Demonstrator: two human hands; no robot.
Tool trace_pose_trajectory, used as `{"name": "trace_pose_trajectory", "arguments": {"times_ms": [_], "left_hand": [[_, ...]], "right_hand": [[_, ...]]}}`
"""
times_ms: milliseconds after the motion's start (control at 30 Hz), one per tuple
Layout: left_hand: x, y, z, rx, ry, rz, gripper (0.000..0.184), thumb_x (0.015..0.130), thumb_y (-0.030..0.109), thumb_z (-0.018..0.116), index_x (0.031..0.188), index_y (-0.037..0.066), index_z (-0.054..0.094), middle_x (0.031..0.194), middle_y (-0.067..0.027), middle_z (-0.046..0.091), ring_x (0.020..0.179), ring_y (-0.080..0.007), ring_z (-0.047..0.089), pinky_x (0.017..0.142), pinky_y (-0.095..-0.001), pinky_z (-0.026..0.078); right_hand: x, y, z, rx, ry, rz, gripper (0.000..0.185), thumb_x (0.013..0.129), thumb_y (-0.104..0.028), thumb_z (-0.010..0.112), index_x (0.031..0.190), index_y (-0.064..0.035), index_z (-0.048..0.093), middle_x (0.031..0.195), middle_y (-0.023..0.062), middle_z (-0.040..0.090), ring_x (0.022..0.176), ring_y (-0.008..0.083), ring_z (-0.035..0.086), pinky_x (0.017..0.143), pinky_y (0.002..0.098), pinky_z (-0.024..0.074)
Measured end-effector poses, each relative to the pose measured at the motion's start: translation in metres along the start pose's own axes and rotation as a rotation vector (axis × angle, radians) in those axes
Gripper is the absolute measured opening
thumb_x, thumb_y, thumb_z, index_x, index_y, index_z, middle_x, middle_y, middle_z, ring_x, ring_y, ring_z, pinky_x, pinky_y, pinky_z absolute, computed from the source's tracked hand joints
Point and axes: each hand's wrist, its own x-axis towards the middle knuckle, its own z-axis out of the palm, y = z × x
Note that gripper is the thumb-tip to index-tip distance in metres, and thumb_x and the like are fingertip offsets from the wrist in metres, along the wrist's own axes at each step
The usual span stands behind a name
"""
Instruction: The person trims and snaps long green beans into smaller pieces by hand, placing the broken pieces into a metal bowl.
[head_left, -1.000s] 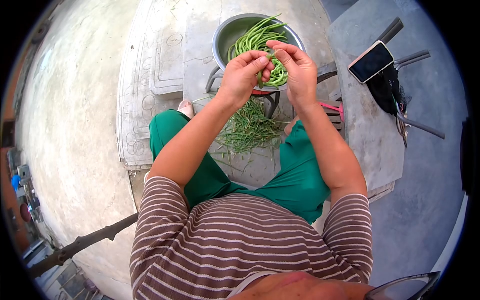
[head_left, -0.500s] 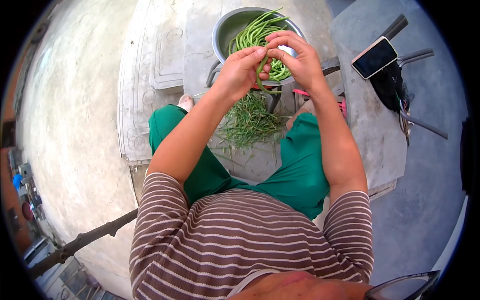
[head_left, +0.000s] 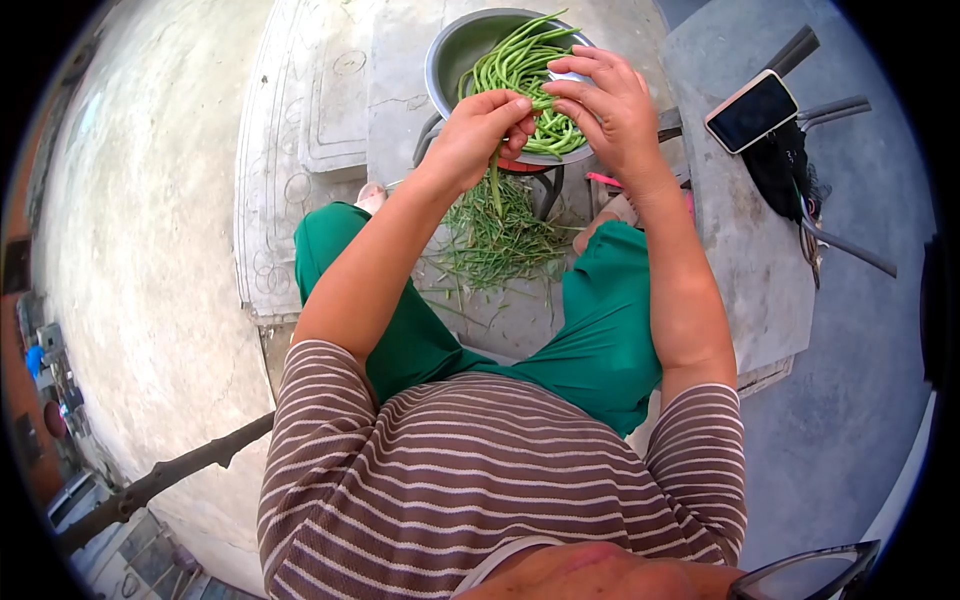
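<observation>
My left hand (head_left: 485,135) is closed, thumb against fingers, on a long green bean (head_left: 495,188) whose lower part hangs beneath the palm. To its right, my right hand (head_left: 615,115) hovers over the basin's near right side with thumb and fingers apart; I make out nothing firmly gripped in it. Below both hands stands a metal basin (head_left: 434,75), holding many green beans (head_left: 510,65) in long strands and shorter lengths. On the ground between my feet lies a heap of thin green trimmings (head_left: 505,240).
The basin rests on a dark-legged stand (head_left: 550,190). A phone (head_left: 752,112) lies on a dark bag (head_left: 775,170) at the right, beside grey metal bars (head_left: 850,250). My green-trousered knees (head_left: 610,320) flank the heap. A rough wooden branch (head_left: 190,470) extends at lower left.
My hands have drawn apart: the right moved right and its pinch loosened, the left shifted slightly left. The bean now hangs lower, beneath my left hand.
</observation>
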Motion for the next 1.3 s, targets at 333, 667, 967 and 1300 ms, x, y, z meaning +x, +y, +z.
{"name": "trace_pose_trajectory", "arguments": {"times_ms": [333,667,967,1300], "left_hand": [[-0.002,0.004,0.003,-0.158,-0.016,-0.052,0.012,0.092,0.016,0.059,0.095,0.005,0.06,0.077,0.0019,0.055,0.057,-0.0049,0.04,0.049,-0.0198,0.029],[0.002,-0.001,-0.005,-0.423,-0.121,-0.067,0.013,0.094,0.015,0.055,0.098,0.003,0.06,0.082,-0.0008,0.057,0.056,-0.0056,0.038,0.048,-0.0196,0.03],[-0.003,0.01,0.01,-0.489,-0.091,-0.03,0.019,0.093,0.018,0.057,0.103,0.003,0.06,0.087,-0.0007,0.056,0.068,-0.0086,0.045,0.054,-0.0218,0.037],[0.001,0.001,0.002,-0.361,-0.078,-0.058,0.022,0.095,0.021,0.056,0.11,0.005,0.058,0.087,-0.0002,0.055,0.075,-0.0104,0.052,0.064,-0.0267,0.047]], "right_hand": [[-0.008,-0.013,0.011,-0.003,-0.039,0.102,0.013,0.074,-0.015,0.07,0.086,-0.0137,0.069,0.099,-0.0034,0.067,0.106,0.0209,0.057,0.09,0.0365,0.0401],[-0.014,-0.026,0.035,0.785,0.149,0.659,0.01,0.082,-0.006,0.067,0.089,-0.0016,0.07,0.096,0.0056,0.069,0.09,0.0129,0.062,0.081,0.0255,0.0485],[-0.001,-0.036,0.034,1.181,0.26,0.84,0.014,0.087,-0.01,0.064,0.096,-0.0004,0.068,0.097,0.0066,0.068,0.09,0.011,0.059,0.083,0.024,0.0458],[0.014,-0.004,0.015,0.722,0.113,0.757,0.026,0.088,-0.014,0.065,0.112,-0.0058,0.063,0.114,0.003,0.063,0.098,0.0125,0.059,0.087,0.0241,0.0451]]}}
